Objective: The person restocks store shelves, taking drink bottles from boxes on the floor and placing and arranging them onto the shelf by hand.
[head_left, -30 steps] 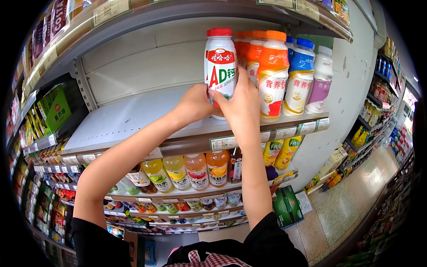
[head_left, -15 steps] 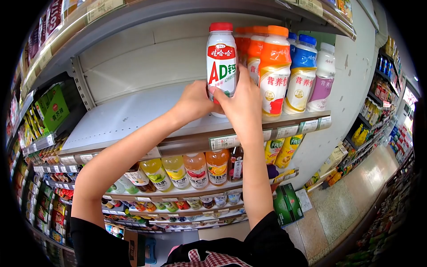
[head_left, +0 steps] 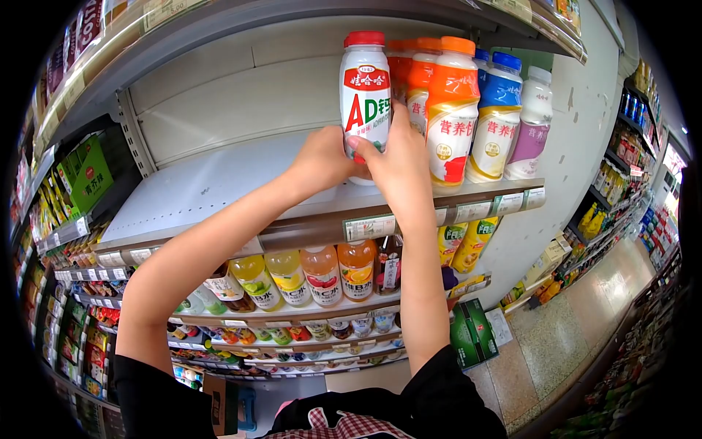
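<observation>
One head-worn view: we look forward and down, left hand (head_left: 327, 157) and right hand (head_left: 398, 157) near centre, the shelf (head_left: 212, 179) close, its front edge (head_left: 307, 231) slanting across mid-view. Wide field, black at the corners.

You've got the bottle (head_left: 365, 84) between your left hand (head_left: 325, 156) and right hand (head_left: 399, 152), just left of the other bottles (head_left: 459, 102) on the shelf (head_left: 219, 179), drinks row (head_left: 320, 278) one level down.

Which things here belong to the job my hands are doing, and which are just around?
Part of the job:
- left hand
- right hand
- red-capped bottle
- shelf beneath it

Just around:
- orange-capped bottle
- blue-capped bottle
- green floor box
</observation>
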`<state>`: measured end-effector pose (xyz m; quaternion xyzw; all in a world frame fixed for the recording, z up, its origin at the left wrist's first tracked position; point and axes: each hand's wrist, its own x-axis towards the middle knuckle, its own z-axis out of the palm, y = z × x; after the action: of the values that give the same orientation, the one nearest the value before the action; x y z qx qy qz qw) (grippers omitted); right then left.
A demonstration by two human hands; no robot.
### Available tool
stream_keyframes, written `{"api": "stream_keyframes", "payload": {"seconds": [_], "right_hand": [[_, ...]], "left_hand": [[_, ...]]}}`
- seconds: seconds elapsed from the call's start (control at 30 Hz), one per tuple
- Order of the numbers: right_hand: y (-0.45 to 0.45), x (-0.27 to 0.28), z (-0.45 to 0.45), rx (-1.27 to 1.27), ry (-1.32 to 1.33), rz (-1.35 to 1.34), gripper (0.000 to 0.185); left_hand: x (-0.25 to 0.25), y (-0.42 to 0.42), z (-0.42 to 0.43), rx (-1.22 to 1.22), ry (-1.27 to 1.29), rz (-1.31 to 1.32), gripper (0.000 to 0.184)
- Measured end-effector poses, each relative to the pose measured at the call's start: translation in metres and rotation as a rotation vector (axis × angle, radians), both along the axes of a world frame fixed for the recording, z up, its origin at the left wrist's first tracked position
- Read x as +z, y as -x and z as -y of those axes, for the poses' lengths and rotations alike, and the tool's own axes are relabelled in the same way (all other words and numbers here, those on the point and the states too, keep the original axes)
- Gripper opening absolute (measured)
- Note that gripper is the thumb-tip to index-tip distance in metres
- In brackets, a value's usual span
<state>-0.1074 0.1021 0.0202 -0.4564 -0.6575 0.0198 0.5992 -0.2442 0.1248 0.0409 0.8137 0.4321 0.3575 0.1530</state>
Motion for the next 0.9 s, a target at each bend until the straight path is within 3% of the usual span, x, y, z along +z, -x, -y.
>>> {"api": "stream_keyframes", "payload": {"seconds": [0.33,0.47,0.6,0.7,0.9], "right_hand": [[0.002,-0.003,0.000,-0.033,-0.007,0.029,0.065],[0.011,-0.008,0.026,-0.131,-0.130,0.004,0.074],[0.020,-0.017,0.053,-0.086,-0.365,-0.033,0.066],[0.034,-0.020,0.081,0.153,-0.322,-0.207,0.063],[0.072,-0.039,0.113,0.380,-0.290,-0.285,0.049]], "left_hand": [[-0.007,0.006,-0.015,-0.010,0.011,-0.009,0.045],[-0.013,0.017,-0.009,0.024,-0.082,0.016,0.048],[-0.007,0.025,0.056,0.085,-0.277,-0.012,0.049],[-0.013,0.032,0.100,0.103,-0.365,0.047,0.053],[-0.041,0.069,0.164,0.079,-0.329,0.228,0.060]]}}
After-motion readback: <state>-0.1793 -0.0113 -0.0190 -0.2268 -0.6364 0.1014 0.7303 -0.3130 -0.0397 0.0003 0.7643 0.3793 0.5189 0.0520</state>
